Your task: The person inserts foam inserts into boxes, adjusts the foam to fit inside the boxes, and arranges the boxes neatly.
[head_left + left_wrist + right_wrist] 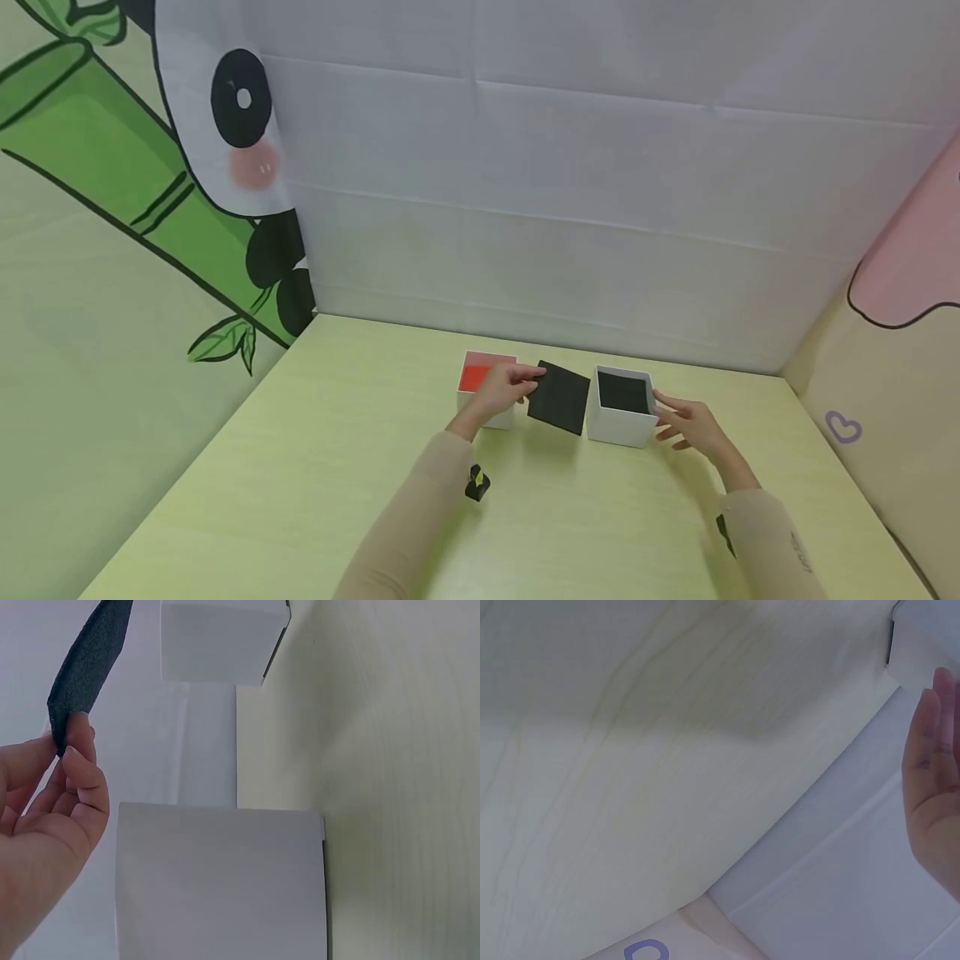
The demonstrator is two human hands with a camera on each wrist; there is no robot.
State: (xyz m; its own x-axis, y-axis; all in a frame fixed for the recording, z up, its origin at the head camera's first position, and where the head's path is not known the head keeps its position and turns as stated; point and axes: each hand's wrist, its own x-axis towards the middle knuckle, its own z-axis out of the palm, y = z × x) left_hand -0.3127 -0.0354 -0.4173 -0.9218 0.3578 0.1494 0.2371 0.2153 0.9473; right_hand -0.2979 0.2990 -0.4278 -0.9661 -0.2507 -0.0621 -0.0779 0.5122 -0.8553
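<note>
My left hand (498,390) pinches a thin, square black sheet (558,398) by its left edge. The sheet is tilted above the table between two white boxes; in the left wrist view its surface looks slightly rough, like foam or felt. Under my left forearm and hand stands the left white box (501,418), with red (472,377) showing inside. Black material (624,392) lies within the right white box (621,428), whose top is open. My right hand (692,425) rests its extended fingers against that box's right side.
Both boxes stand on a pale wood-grain table (315,467), towards its back edge. Behind it hangs a white cloth backdrop (525,250). Printed cartoon panels flank the left and right sides.
</note>
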